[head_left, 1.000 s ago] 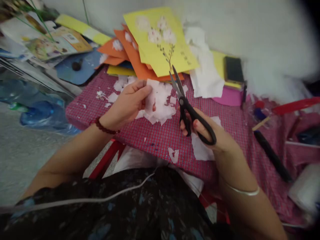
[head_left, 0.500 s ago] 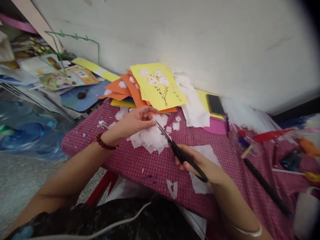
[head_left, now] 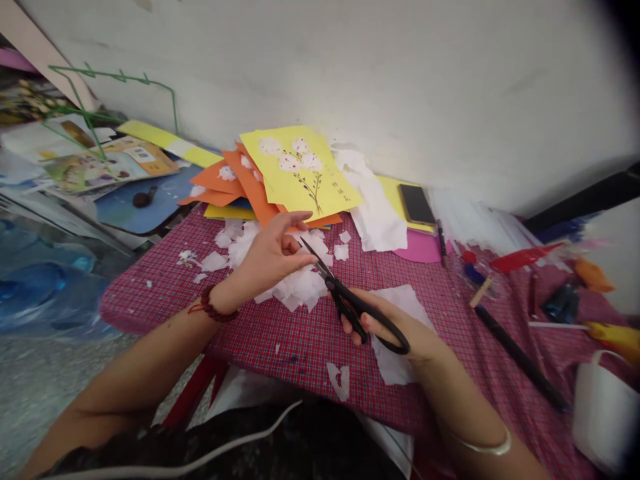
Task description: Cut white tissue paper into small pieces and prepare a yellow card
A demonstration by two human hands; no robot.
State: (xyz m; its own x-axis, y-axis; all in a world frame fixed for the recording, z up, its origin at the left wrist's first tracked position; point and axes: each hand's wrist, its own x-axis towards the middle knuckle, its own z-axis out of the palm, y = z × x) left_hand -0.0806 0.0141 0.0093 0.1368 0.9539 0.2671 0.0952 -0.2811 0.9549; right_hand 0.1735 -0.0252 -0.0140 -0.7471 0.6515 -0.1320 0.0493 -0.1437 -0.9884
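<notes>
My right hand [head_left: 395, 327] grips black scissors [head_left: 350, 303] by the handles, blades pointing up-left toward my left hand. My left hand [head_left: 273, 257], with a red bead bracelet at the wrist, pinches a small piece of white tissue paper at the blade tips, over a heap of white paper scraps [head_left: 295, 283]. Both hands hover above a table with a red checked cloth [head_left: 310, 340]. A white paper sheet [head_left: 400, 313] lies under my right hand.
Yellow card with white flowers [head_left: 300, 173] and orange sheets [head_left: 235, 183] lie at the back by the wall. A phone [head_left: 416, 203], white tissue [head_left: 375, 213], pens [head_left: 520, 357], a red tool [head_left: 520, 257] and a white container [head_left: 605, 410] sit to the right. Books and plastic bottles are at left.
The view tilted up, showing more wall. The scissors swung from upright to pointing left at my left hand, whose pinch on the tissue met the blades.
</notes>
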